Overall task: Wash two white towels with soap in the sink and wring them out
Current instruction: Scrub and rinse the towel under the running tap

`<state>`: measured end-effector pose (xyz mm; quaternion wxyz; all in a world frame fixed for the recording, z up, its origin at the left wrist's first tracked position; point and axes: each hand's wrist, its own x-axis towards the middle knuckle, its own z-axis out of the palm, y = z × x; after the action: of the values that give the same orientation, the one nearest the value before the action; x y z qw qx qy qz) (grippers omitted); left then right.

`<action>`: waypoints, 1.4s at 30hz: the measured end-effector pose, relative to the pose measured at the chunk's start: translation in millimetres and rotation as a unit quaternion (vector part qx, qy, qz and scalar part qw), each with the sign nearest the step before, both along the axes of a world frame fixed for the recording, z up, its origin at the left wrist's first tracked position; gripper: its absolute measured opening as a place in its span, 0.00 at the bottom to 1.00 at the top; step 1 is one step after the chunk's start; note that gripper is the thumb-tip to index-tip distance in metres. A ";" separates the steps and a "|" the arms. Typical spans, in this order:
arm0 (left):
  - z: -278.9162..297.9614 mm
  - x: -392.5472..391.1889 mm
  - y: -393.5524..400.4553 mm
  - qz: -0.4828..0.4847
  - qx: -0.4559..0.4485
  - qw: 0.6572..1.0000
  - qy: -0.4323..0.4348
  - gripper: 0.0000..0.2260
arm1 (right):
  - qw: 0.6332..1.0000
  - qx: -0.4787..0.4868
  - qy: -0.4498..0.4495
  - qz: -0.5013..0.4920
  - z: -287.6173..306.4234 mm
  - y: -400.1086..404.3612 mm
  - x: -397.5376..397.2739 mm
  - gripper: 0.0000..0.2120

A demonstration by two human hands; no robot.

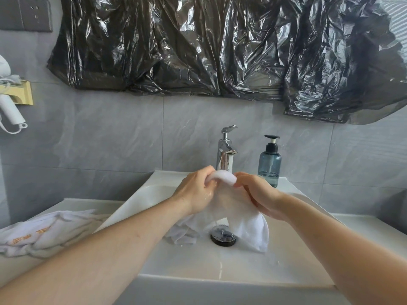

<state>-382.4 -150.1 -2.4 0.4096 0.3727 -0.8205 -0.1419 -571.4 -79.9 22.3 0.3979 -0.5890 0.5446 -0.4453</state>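
A wet white towel [235,208] hangs between both hands above the white sink [198,267], its lower ends trailing into the basin beside the drain [223,235]. My left hand [197,191] grips the towel's left side, and my right hand [258,192] grips its right side; a bunched roll of cloth arches between them. A second white towel [44,234] with orange lettering lies crumpled on the counter at the left. A blue pump soap bottle [269,164] stands behind the sink at the right of the chrome faucet [225,150].
Black plastic sheeting [220,45] covers the wall above the sink. A white hair dryer [8,106] hangs in a holder at the far left, under a grey wall socket [26,15]. The counter [374,225] extends right of the basin.
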 end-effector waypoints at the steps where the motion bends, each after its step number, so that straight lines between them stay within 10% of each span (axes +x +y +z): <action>1: 1.7 0.5 0.0 0.011 -0.009 1.000 0.013 0.10 | 1.000 0.019 0.021 -0.004 -1.3 -1.2 -1.0 0.15; 10: 10.7 4.8 1.1 0.151 -0.031 0.988 0.014 0.23 | 0.982 -0.018 0.172 -0.078 -9.1 -5.9 -7.9 0.16; 24: -2.2 25.4 -17.9 0.216 -0.014 0.974 -0.072 0.13 | 0.998 -0.021 0.030 -0.048 -8.0 -8.1 -12.4 0.07; 26: -0.3 23.0 -10.7 0.197 0.006 0.973 -0.119 0.04 | 0.997 -0.053 -0.015 -0.058 -8.4 -9.4 -14.1 0.10; 29: 1.2 14.2 1.2 0.111 -0.006 0.981 -0.157 0.19 | 0.993 -0.087 -0.025 -0.075 -6.5 -8.5 -9.7 0.16; 34: -6.1 -4.3 6.2 -0.049 0.191 0.979 -0.048 0.20 | 0.992 -0.115 -0.033 -0.024 -6.7 -12.3 -3.9 0.23; 42: -2.4 -8.5 0.6 0.020 -0.004 1.000 0.019 0.18 | 0.989 -0.074 0.063 -0.114 -9.1 -11.4 -9.5 0.14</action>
<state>-390.8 -149.5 -4.8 0.4299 0.3848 -0.8051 -0.1372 -580.9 -91.3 13.3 0.2650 -0.5778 0.5977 -0.4886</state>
